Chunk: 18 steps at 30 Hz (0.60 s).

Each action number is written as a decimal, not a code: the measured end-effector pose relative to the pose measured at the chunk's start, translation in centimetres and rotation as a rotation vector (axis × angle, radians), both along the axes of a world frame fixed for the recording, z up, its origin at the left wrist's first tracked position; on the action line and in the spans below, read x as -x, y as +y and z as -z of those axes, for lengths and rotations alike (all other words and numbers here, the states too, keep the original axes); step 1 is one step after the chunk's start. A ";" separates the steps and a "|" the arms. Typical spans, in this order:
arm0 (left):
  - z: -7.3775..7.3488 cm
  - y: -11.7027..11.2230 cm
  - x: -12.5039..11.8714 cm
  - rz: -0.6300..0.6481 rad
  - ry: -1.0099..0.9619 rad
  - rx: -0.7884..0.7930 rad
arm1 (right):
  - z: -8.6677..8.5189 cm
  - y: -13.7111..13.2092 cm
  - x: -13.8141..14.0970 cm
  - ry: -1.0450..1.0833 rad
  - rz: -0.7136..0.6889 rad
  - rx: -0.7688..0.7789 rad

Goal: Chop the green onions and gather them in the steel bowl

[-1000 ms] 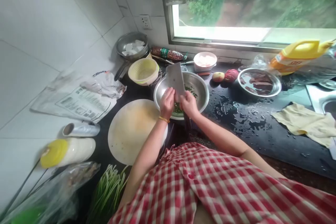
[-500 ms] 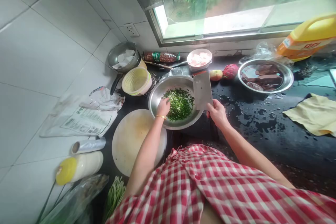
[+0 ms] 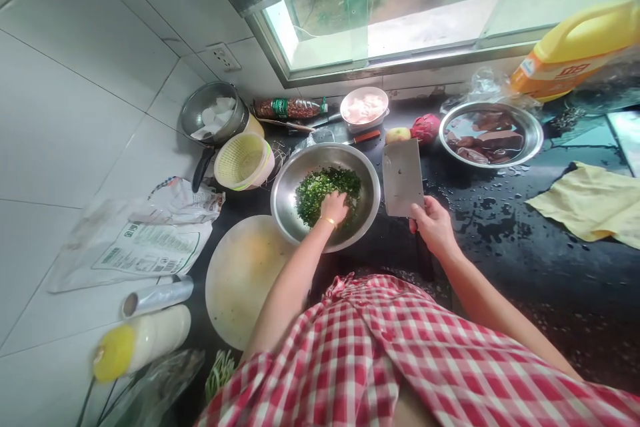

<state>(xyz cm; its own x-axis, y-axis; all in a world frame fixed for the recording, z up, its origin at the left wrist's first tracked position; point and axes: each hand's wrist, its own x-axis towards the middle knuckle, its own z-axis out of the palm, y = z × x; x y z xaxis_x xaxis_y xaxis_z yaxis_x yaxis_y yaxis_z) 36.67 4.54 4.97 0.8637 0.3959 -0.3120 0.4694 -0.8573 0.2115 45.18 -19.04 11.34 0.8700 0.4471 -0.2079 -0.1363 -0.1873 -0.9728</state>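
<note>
My left hand (image 3: 335,205) rests inside the steel bowl (image 3: 285,193), fingers bent down onto the chopped greens (image 3: 313,188). A thin gold bangle circles that wrist. My right hand (image 3: 433,224) is closed round the handle of a cleaver (image 3: 402,177), whose broad blade stands upright just right of the bowl, above the wet black counter (image 3: 500,233). A round pale chopping board (image 3: 243,277) lies to the left of the bowl, bare of food.
Behind the bowl: a yellow colander (image 3: 243,160), a pan with white pieces (image 3: 213,115), a lying bottle (image 3: 289,107), a small bowl (image 3: 364,107), two fruits (image 3: 415,131). A steel dish of dark meat (image 3: 490,135), yellow jug (image 3: 575,50), yellow cloth (image 3: 593,203) right. Bags, rolls left.
Both hands were together at the cleaver over the bowl; the right hand has since carried the cleaver out to the right, and the left hand has dropped onto the greens and shifted right.
</note>
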 end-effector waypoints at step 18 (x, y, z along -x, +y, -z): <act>-0.9 3.7 -3.3 -0.121 -0.161 0.114 | 1.0 -1.4 -0.1 0.024 0.031 -0.017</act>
